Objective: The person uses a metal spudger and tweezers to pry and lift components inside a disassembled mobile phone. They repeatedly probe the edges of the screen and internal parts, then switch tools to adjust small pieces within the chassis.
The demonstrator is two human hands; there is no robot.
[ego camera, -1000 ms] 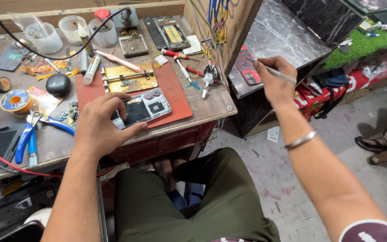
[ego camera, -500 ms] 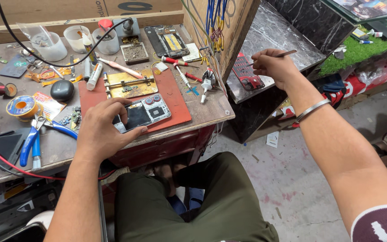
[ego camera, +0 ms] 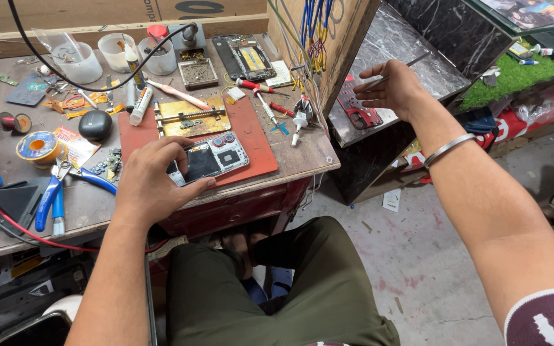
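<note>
From the head view, the left hand [ego camera: 152,182] holds an opened phone [ego camera: 208,160] flat on a red mat [ego camera: 251,138], close to the front edge of the worktop [ego camera: 302,160]. The phone has its back off, so you can see round camera rings, a small square part and a dark middle. The right hand [ego camera: 392,86] is up by a dark marble shelf [ego camera: 405,70], fingers closed on a thin stick tool [ego camera: 411,63], well apart from the phone. Blue pliers [ego camera: 52,198] lie left of the left hand. A gold metal holder [ego camera: 192,116] sits just behind the phone. Bare mat shows to the phone's right.
</note>
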